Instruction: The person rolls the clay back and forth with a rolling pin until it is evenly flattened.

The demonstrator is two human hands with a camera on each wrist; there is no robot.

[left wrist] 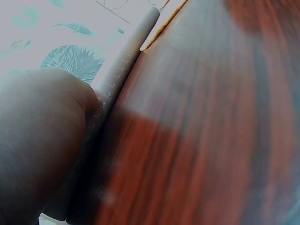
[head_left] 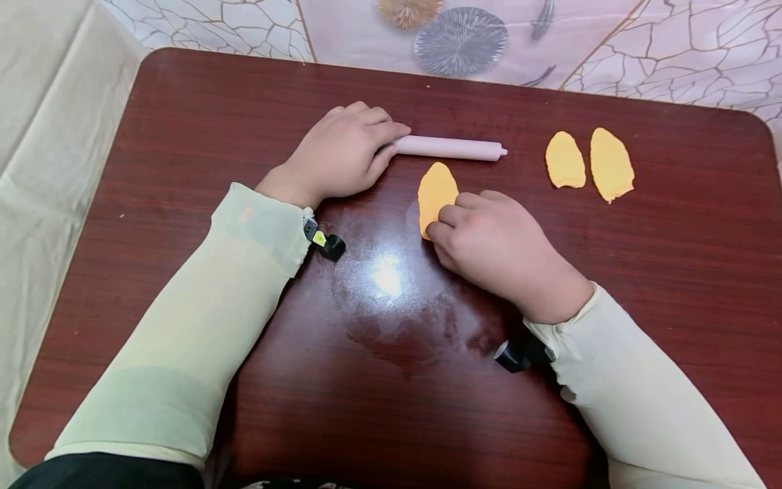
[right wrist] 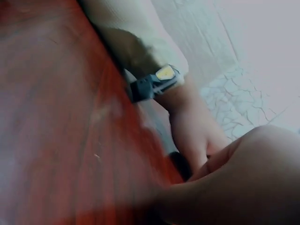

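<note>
My left hand (head_left: 342,149) grips the left part of a pale pink rolling pin (head_left: 449,147), its thumb on the near side. In the left wrist view, small printed marks run along the rolling pin (left wrist: 123,65). Nearer to me, the fingers of my right hand (head_left: 497,244) curl at the lower right edge of a flat yellow dough piece (head_left: 436,190) and pinch it. The fingertips are partly hidden. The right wrist view shows the right hand (right wrist: 243,183) close up, with the left hand (right wrist: 194,133) beyond it; the dough is out of sight there.
Two more flat yellow dough pieces lie at the right, a shorter one (head_left: 565,160) and a longer one (head_left: 611,165). Wet-looking smudges mark the dark red table (head_left: 403,407) in front of me. Patterned cloth (head_left: 366,41) borders its far edge.
</note>
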